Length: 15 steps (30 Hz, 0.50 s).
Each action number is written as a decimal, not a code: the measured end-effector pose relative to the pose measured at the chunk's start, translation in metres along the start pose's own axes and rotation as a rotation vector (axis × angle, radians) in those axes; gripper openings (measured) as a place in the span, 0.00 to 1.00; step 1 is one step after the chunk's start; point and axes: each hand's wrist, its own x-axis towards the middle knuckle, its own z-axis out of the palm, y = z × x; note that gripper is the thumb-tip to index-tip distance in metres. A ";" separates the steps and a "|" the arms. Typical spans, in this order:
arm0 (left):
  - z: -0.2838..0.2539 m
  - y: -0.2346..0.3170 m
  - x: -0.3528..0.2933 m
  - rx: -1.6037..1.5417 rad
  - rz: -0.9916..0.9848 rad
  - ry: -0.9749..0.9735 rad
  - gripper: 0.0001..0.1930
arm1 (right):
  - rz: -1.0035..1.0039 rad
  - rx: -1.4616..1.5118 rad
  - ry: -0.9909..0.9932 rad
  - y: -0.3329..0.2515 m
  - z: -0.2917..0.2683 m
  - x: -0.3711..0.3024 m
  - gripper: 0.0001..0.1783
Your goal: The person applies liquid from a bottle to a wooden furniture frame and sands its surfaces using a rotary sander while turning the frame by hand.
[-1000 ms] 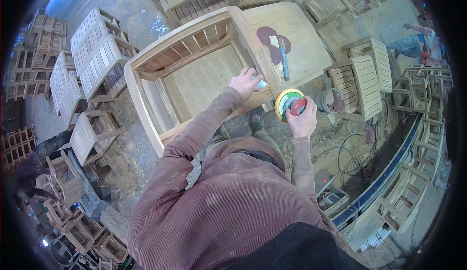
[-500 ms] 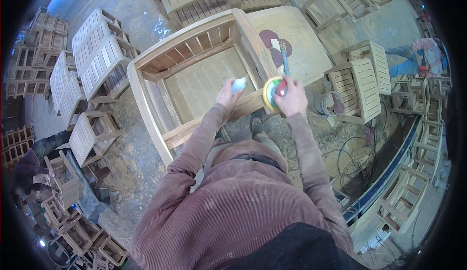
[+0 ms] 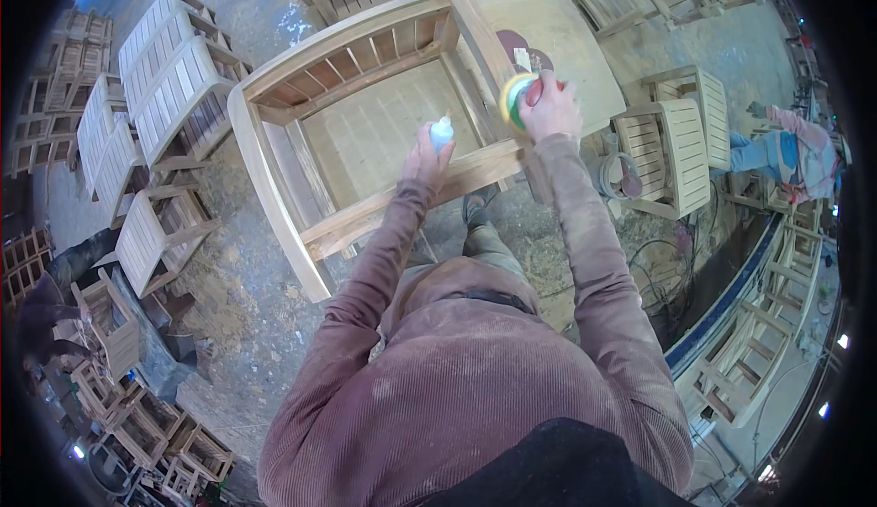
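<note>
My left hand [image 3: 422, 160] is closed round a small pale-blue squeeze bottle [image 3: 441, 132], its nozzle pointing up, above the near rail of a slatted wooden furniture frame [image 3: 402, 198]. Further right, my right hand [image 3: 555, 116] grips a round thing [image 3: 510, 103] with a yellow rim and green and red parts; its kind is not clear. That round thing is over the frame's right-hand side rail, and I cannot tell whether it touches the wood. Dark red discs [image 3: 510, 43], like sanding discs, lie just beyond my right hand on a pale board [image 3: 571, 32].
A bucket [image 3: 610, 176] stands right of my right forearm, beside slatted wooden pieces [image 3: 681, 155]. More slatted furniture [image 3: 174, 96] stands at left. A cable [image 3: 653, 274] trails over the floor at right. Another person [image 3: 795, 155] is at the far right.
My right hand has moved up and slightly right with the round thing, now hiding the blue-handled tool by the discs. The bottle in my left hand has tipped more upright. The whole view has shifted slightly.
</note>
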 end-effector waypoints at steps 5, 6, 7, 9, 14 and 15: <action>0.003 -0.007 -0.001 -0.049 0.001 0.018 0.24 | -0.049 -0.059 -0.058 0.000 0.005 -0.023 0.24; 0.004 -0.008 -0.001 -0.049 0.000 0.004 0.24 | -0.033 -0.042 -0.047 -0.002 0.005 -0.011 0.24; 0.005 -0.010 -0.002 -0.050 -0.001 -0.009 0.24 | -0.005 -0.028 -0.041 -0.002 0.003 -0.004 0.24; 0.005 -0.012 0.002 -0.147 0.008 -0.032 0.24 | 0.025 -0.030 -0.013 0.003 0.002 0.005 0.25; 0.004 -0.014 0.003 -0.174 -0.027 0.000 0.24 | -0.095 -0.065 -0.066 -0.004 0.004 -0.018 0.24; 0.005 -0.017 0.004 -0.166 0.010 0.016 0.22 | -0.138 -0.048 -0.035 -0.005 0.005 -0.017 0.21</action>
